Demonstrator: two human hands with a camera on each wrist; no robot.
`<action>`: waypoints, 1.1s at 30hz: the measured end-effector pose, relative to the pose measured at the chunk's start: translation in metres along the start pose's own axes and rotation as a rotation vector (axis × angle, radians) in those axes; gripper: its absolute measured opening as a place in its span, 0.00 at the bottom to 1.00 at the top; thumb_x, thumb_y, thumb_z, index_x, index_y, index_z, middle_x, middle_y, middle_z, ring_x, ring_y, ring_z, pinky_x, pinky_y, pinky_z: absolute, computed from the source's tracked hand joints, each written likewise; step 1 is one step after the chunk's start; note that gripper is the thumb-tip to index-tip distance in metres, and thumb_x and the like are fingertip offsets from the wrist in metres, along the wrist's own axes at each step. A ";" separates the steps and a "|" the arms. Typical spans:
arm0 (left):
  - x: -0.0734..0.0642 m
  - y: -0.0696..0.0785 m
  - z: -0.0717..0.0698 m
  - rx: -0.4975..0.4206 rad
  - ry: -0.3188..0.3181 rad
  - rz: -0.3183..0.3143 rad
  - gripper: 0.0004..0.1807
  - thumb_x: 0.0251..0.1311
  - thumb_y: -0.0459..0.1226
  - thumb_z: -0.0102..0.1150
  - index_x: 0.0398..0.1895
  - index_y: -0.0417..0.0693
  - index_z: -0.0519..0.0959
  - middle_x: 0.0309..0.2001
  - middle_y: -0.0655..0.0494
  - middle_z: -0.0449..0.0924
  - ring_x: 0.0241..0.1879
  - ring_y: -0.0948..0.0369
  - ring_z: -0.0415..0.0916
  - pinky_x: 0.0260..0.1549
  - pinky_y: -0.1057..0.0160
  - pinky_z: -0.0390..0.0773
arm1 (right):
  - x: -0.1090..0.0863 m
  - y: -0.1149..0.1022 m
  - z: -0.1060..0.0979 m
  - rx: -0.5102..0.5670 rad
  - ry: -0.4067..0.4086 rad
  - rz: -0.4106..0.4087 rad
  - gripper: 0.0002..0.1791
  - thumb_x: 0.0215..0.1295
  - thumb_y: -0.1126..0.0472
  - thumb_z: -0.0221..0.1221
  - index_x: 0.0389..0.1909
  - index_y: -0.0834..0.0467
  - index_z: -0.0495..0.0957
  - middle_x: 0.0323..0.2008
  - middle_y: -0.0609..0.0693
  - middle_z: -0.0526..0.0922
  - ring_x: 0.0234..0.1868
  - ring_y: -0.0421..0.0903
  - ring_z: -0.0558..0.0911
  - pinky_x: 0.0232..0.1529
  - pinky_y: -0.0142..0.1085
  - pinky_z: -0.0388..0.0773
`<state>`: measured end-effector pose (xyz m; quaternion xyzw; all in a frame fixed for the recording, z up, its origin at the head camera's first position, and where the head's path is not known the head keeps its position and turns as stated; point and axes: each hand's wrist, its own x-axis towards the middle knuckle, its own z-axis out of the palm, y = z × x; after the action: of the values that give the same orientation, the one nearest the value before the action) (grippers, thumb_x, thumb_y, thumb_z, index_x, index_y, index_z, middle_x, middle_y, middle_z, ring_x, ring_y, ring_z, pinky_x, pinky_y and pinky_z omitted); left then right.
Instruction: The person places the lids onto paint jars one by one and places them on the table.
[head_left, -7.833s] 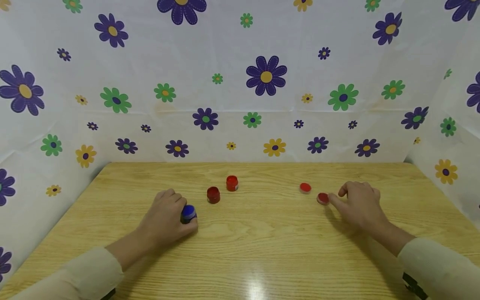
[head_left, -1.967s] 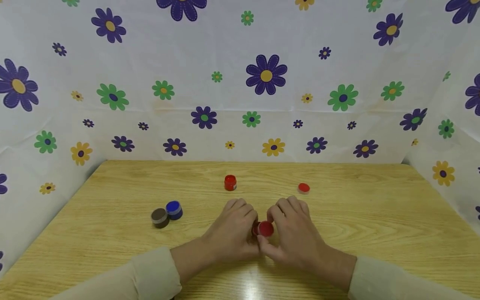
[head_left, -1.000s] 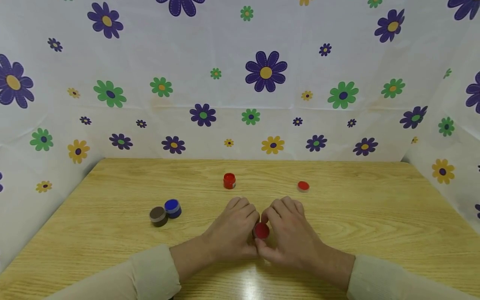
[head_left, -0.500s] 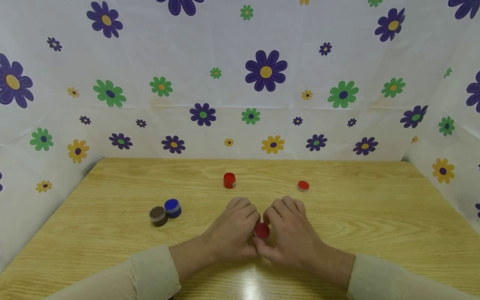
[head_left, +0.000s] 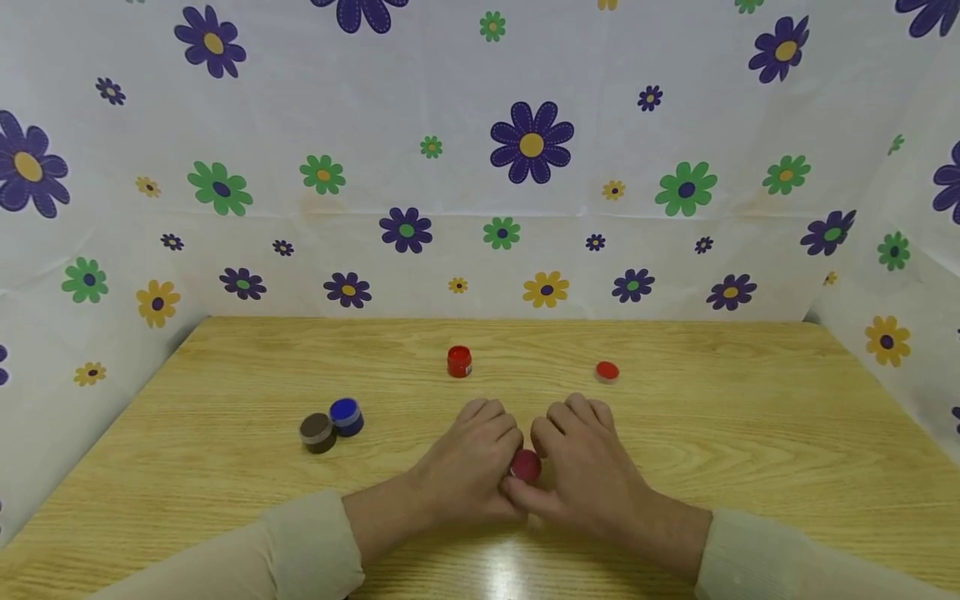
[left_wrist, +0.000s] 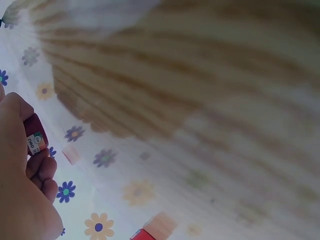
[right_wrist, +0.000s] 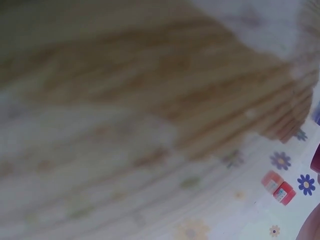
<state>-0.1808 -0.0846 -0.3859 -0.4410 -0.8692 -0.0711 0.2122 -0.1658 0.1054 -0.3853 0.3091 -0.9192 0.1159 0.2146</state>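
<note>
My left hand [head_left: 472,462] grips a small dark red paint jar [left_wrist: 36,135] just above the table, its printed label facing the left wrist camera. The jar's dark red lid [head_left: 526,466] sits on top, hiding its mouth in the head view. My right hand [head_left: 581,467] is at the lid, thumb on the near side and curled fingers on the far side. In the right wrist view only a sliver of the dark red jar [right_wrist: 316,161] shows at the right edge.
An uncapped bright red paint jar [head_left: 459,362] stands further back on the wooden table [head_left: 750,417]. Its bright red lid [head_left: 607,372] lies to the right. A brown-lidded jar [head_left: 318,432] and a blue-lidded jar [head_left: 347,417] stand side by side at left. Flowered cloth [head_left: 450,192] hangs behind.
Earlier, my left hand held the blue jar and my right touched the dark red lid. Both hands came together at the dark red jar, and the lid shifted left onto it.
</note>
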 end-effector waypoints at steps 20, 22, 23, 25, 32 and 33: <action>-0.001 -0.004 0.003 -0.001 0.048 -0.032 0.18 0.43 0.53 0.68 0.23 0.53 0.71 0.24 0.64 0.69 0.32 0.63 0.62 0.41 0.64 0.63 | -0.001 0.002 0.003 0.036 0.052 -0.070 0.15 0.47 0.46 0.63 0.34 0.49 0.76 0.31 0.40 0.71 0.38 0.42 0.66 0.45 0.40 0.60; -0.001 -0.004 0.003 0.006 0.048 -0.026 0.19 0.43 0.53 0.68 0.23 0.53 0.71 0.24 0.64 0.69 0.32 0.63 0.62 0.41 0.64 0.63 | -0.001 0.002 0.003 0.036 0.045 -0.068 0.15 0.47 0.46 0.64 0.34 0.49 0.76 0.31 0.40 0.71 0.38 0.42 0.66 0.46 0.40 0.61; -0.001 -0.004 0.003 0.009 0.047 -0.024 0.19 0.43 0.53 0.68 0.23 0.53 0.71 0.24 0.64 0.69 0.32 0.63 0.62 0.41 0.64 0.63 | -0.001 0.001 0.003 0.037 0.041 -0.068 0.15 0.48 0.45 0.64 0.34 0.49 0.76 0.31 0.40 0.71 0.38 0.42 0.66 0.46 0.40 0.61; -0.002 -0.004 0.003 0.014 0.044 -0.020 0.19 0.43 0.54 0.68 0.23 0.53 0.71 0.25 0.64 0.69 0.32 0.63 0.63 0.42 0.64 0.63 | -0.001 0.001 0.003 0.034 0.039 -0.065 0.15 0.48 0.45 0.64 0.33 0.48 0.76 0.31 0.40 0.71 0.39 0.42 0.66 0.46 0.41 0.61; -0.001 -0.004 0.002 0.033 0.020 -0.021 0.22 0.43 0.57 0.70 0.24 0.52 0.73 0.27 0.63 0.71 0.34 0.62 0.63 0.43 0.63 0.64 | 0.000 0.001 0.003 0.002 0.060 -0.068 0.15 0.50 0.43 0.63 0.29 0.48 0.74 0.31 0.41 0.71 0.39 0.43 0.66 0.46 0.42 0.61; -0.001 -0.004 0.001 0.037 0.015 -0.021 0.22 0.42 0.57 0.70 0.24 0.52 0.73 0.27 0.63 0.71 0.34 0.62 0.64 0.44 0.63 0.64 | 0.000 0.001 0.002 -0.003 0.061 -0.068 0.15 0.50 0.42 0.63 0.28 0.48 0.73 0.30 0.41 0.71 0.38 0.43 0.66 0.46 0.42 0.61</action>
<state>-0.1836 -0.0870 -0.3871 -0.4273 -0.8733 -0.0606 0.2262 -0.1668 0.1053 -0.3875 0.3363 -0.9014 0.1167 0.2467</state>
